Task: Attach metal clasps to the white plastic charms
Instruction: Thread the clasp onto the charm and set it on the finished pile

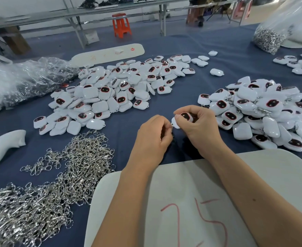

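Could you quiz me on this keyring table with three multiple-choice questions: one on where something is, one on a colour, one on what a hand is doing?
1. Where does the loose pile of metal clasps lie?
A. On the person's left, near the table edge
B. On the orange stool
C. On top of the right-hand charm pile

2. What colour is the stool beyond the table?
A. Blue
B. Orange
C. Green

3. What is the right hand doing?
A. Lying flat on the cloth
B. Pinching a white charm
C. Lifting a plastic bag

Answers:
1 A: the silvery heap spreads over the blue cloth at lower left.
2 B: its seat and legs are bright orange.
3 B: thumb and fingers curl round the charm, close to the left hand, which holds a clasp.
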The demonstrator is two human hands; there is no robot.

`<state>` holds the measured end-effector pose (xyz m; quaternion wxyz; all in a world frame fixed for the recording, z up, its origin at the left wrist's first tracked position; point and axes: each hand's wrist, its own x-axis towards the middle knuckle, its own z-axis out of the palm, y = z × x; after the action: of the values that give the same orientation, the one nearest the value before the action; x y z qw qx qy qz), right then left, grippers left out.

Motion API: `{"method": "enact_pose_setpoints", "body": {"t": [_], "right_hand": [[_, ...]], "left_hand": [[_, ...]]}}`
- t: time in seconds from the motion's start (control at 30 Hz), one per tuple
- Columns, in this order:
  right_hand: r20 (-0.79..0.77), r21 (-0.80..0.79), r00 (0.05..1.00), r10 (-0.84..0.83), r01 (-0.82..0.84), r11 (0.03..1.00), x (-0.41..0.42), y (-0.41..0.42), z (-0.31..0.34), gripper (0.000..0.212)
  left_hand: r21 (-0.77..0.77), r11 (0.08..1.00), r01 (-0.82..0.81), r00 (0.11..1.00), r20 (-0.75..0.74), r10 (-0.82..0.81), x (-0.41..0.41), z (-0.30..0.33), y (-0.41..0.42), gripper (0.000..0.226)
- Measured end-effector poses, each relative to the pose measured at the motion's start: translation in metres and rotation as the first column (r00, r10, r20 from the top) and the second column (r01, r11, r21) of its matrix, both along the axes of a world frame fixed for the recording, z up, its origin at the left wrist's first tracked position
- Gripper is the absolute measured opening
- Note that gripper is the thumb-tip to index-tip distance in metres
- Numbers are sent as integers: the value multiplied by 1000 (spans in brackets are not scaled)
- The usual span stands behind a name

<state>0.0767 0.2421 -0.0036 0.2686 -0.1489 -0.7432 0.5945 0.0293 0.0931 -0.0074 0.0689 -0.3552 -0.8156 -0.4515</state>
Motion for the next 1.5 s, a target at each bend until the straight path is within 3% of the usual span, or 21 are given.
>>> {"method": "enact_pose_setpoints", "body": {"t": [0.47, 0.7, 0.8, 0.9, 1.0, 1.13, 1.23, 1.5], "right_hand": [[0, 201, 1000, 8, -8, 980, 0, 0, -1, 13], [11, 169, 999, 47, -49, 984, 0, 2, -3, 15], [8, 115, 999, 54, -54, 992, 0, 3, -4, 15], [1, -51, 999, 50, -50, 997, -1, 5, -4, 14], [-31, -251, 997, 67, -73, 965, 0, 6, -3, 13], [-64, -386, 990, 125, -140, 912, 0, 7, -2, 13], [-77, -426, 982, 171, -187, 885, -1, 6, -3, 12], [-116, -463, 977, 177, -211, 861, -3, 6, -7, 6]], "left_hand": [[-87, 995, -55, 998, 0, 56, 4, 1, 0, 11], [-135, 989, -61, 998, -9, 60, 6, 3, 1, 10], [-110, 992, -68, 998, 6, 69, 5, 1, 0, 11], [1, 998, -70, 997, -18, 71, 4, 1, 1, 11], [92, 995, -46, 997, -60, 52, 2, 1, 5, 8], [158, 987, -18, 998, -54, 27, -2, 0, 4, 12], [170, 985, -15, 999, -42, 22, -4, 0, 2, 20], [201, 977, -76, 992, -85, 95, -7, -1, -1, 12]]}}
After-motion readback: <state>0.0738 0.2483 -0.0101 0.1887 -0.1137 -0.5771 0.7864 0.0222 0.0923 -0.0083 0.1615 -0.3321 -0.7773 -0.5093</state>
